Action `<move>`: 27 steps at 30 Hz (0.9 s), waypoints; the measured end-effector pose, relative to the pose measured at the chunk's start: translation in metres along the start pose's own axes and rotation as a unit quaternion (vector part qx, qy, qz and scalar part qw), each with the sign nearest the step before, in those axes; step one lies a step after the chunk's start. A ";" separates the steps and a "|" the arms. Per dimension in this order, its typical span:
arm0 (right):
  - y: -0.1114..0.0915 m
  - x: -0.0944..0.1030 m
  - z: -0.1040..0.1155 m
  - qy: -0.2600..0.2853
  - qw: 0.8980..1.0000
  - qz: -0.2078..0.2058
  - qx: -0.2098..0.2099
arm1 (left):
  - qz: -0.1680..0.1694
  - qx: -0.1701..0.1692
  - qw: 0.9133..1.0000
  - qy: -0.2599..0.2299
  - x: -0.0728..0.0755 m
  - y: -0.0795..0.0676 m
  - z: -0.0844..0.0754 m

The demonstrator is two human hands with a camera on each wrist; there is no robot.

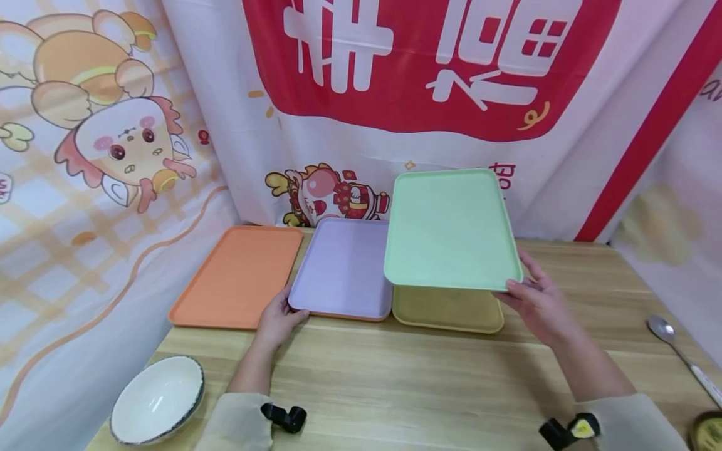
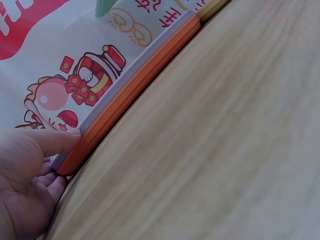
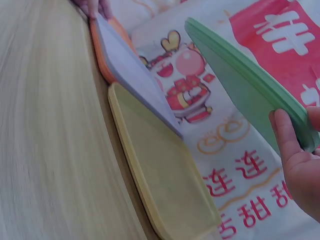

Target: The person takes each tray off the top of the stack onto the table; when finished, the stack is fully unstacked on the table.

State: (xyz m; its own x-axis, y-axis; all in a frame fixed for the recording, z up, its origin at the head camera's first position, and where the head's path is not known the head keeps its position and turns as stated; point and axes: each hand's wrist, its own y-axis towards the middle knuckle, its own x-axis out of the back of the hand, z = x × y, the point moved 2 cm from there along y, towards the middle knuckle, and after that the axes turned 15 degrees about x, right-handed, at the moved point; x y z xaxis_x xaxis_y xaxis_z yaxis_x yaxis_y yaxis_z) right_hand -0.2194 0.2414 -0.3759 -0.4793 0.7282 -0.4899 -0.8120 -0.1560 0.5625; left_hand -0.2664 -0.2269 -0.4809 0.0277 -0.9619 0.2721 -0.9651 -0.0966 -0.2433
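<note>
A light green tray [image 1: 451,228] is held up at its front right corner by my right hand [image 1: 538,300], over a yellow tray [image 1: 448,310] on the table. In the right wrist view the fingers lie along the raised tray's rim. My left hand [image 1: 279,319] grips the front left corner of a purple tray [image 1: 344,269], its thumb at the front edge. The left wrist view shows an orange tray [image 2: 135,92] directly under the purple one. Farther left, another orange tray [image 1: 239,275] lies flat on the table.
A white bowl [image 1: 158,401] with a dark rim stands at the front left of the wooden table [image 1: 395,388]. A spoon [image 1: 677,351] lies at the right, with a round gold-coloured thing [image 1: 707,432] near it. Printed cloth [image 1: 338,144] hangs behind the trays.
</note>
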 end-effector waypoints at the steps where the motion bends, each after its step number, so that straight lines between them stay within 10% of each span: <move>1: -0.003 0.004 0.005 0.008 1.000 0.005 0.003 | -0.001 -0.002 1.000 0.001 0.000 0.000 0.000; 10: -0.025 0.044 0.043 0.032 0.999 0.020 0.025 | -0.003 -0.004 1.000 0.004 0.002 -0.001 -0.002; 27: -0.063 0.124 0.092 0.019 0.995 -0.094 0.012 | -0.002 -0.002 1.000 0.007 0.002 0.001 -0.003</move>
State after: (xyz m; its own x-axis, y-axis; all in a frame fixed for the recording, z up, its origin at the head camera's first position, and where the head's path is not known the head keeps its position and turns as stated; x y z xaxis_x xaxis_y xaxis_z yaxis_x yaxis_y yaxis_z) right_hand -0.1974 0.4024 -0.4107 -0.3319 0.7168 -0.6132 -0.8804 -0.0021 0.4742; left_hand -0.2682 -0.2285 -0.4777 0.0286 -0.9579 0.2856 -0.9660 -0.0999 -0.2383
